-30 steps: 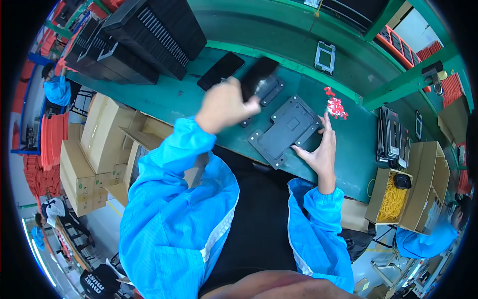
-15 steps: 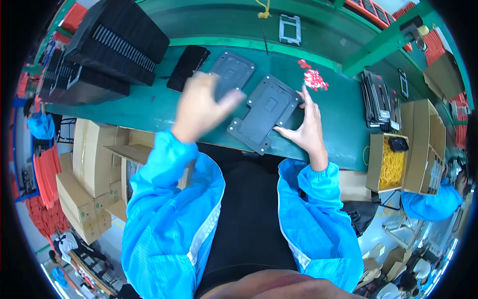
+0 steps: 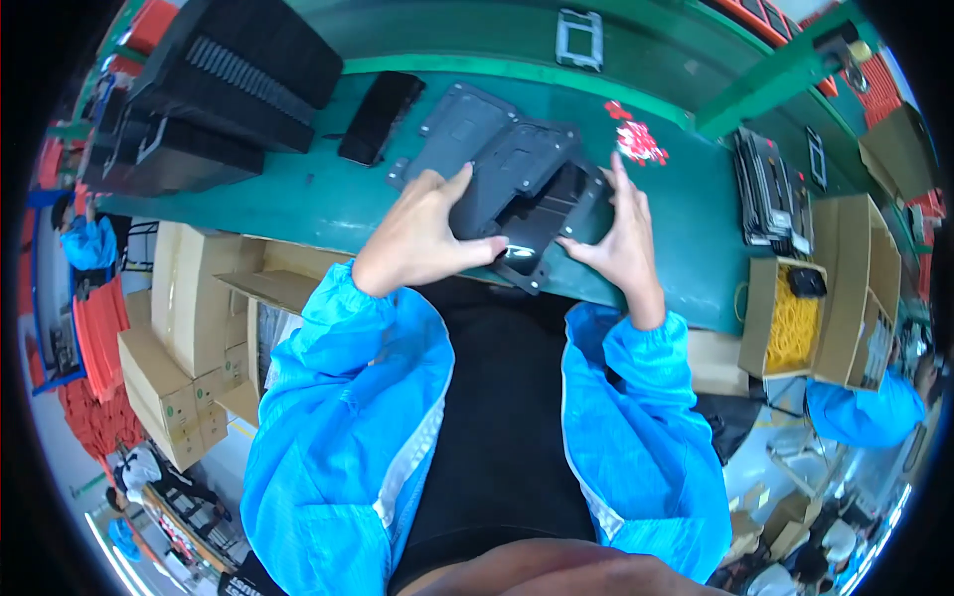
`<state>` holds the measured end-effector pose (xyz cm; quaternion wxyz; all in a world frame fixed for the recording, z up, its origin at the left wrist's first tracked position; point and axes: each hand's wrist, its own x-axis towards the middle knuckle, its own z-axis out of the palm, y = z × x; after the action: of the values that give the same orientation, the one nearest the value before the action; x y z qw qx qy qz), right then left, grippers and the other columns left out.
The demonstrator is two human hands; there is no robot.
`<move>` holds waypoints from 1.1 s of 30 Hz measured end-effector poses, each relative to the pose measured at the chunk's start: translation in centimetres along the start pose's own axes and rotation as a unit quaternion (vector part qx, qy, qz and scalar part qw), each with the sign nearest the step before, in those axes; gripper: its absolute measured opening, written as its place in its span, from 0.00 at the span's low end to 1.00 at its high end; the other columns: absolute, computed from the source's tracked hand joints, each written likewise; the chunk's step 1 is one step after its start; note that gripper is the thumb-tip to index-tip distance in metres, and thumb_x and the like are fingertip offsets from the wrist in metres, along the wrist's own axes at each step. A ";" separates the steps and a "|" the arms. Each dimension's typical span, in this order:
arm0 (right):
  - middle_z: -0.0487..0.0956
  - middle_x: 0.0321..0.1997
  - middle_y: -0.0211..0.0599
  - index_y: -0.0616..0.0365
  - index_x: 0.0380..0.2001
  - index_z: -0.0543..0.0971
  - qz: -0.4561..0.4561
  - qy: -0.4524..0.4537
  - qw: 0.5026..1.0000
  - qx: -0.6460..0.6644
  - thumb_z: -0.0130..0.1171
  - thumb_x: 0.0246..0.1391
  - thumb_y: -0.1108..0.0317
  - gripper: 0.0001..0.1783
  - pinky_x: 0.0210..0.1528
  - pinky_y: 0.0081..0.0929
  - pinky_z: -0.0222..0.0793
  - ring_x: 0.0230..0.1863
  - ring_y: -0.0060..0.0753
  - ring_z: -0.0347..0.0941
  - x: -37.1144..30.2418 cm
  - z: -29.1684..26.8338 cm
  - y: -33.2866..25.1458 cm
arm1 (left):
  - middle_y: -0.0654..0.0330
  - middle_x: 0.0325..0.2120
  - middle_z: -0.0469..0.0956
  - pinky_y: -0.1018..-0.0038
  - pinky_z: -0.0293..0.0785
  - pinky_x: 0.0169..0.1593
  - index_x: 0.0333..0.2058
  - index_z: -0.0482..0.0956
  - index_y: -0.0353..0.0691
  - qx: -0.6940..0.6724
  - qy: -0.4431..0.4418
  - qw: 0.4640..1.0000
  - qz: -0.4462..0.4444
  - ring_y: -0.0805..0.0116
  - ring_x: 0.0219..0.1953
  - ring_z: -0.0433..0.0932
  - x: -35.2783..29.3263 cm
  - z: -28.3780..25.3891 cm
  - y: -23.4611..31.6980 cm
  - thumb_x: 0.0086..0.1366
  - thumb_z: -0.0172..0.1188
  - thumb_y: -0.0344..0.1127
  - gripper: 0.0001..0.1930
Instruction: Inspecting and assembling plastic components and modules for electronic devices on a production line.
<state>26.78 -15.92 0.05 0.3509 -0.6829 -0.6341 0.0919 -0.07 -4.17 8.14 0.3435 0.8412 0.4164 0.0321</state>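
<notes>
My left hand (image 3: 422,236) grips the left edge of a dark grey cover plate (image 3: 532,159) between thumb and fingers. The plate is tilted and shifted leftward off a dark tray, where a glossy black panel (image 3: 542,211) shows. My right hand (image 3: 628,236) holds the right side of that tray (image 3: 585,207), thumb at the near side and fingers along the far side. Behind the cover, a second dark grey plate (image 3: 459,124) lies on the bench, partly covered. A black phone-like slab (image 3: 381,117) rests to its left.
Small red-and-white pieces (image 3: 638,142) lie in a heap on the green bench (image 3: 686,214). Tall stacks of black trays (image 3: 234,74) stand at left. Flat dark devices (image 3: 760,189) stand at right, near a carton of yellow bands (image 3: 793,316). Cartons (image 3: 189,308) stand below left.
My left hand has come down and right onto the cover plate. The plate has moved up and left, and the glossy black panel beneath has come into view. My right hand stays at the tray.
</notes>
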 end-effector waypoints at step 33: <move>0.75 0.65 0.47 0.56 0.79 0.52 0.023 0.007 1.000 0.008 0.85 0.25 0.65 0.77 0.60 0.41 0.71 0.56 0.49 0.70 -0.1 0.2 -0.4 | 0.42 0.36 0.79 0.54 0.76 0.43 0.37 0.81 0.24 0.149 0.252 0.956 0.031 0.43 0.39 0.78 4.8 -0.1 -3.0 0.50 0.73 0.56 0.33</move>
<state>26.37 -15.97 0.13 0.3587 -0.6952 -0.6147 0.1007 1.02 0.65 5.34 0.0967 0.8599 0.4632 0.1914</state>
